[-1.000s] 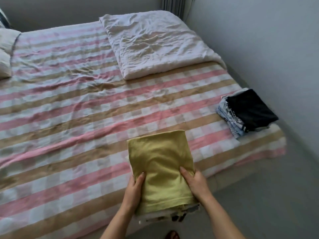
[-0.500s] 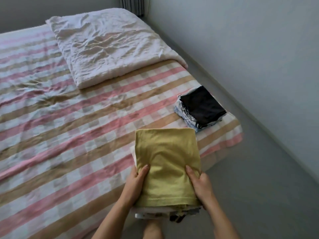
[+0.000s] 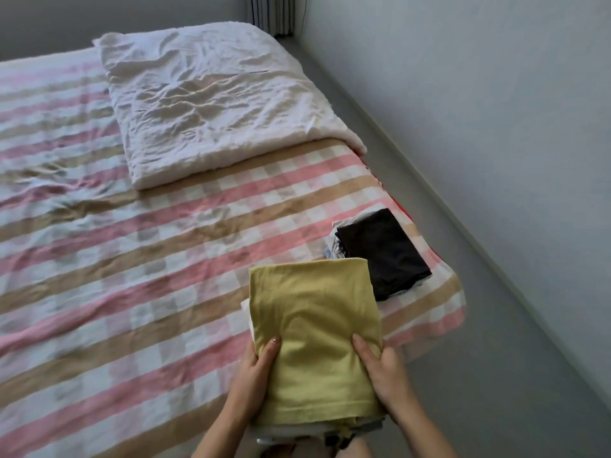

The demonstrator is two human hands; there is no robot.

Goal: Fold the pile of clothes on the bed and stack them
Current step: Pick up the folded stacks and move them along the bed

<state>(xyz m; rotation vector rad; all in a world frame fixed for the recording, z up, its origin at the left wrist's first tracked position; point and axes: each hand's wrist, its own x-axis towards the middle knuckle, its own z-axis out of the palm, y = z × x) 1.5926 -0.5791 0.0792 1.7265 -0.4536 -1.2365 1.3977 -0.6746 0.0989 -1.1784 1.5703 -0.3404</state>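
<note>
Head view: the left hand (image 3: 254, 375) and right hand (image 3: 383, 375) clasp the folded bundle topped by a yellow garment (image 3: 314, 325) at lower centre, thumbs on top and fingers tucked beneath. The bundle has travelled rightward: a second ago it was well apart from the black-topped stack (image 3: 383, 252), and now its far corner reaches that stack at right of centre. Merging the two piles on the bed (image 3: 132, 259) looks imminent.

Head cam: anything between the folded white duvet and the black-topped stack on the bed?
Nothing: only bare striped bedsheet separates the white duvet from the black-topped stack, as the head view shows.
</note>
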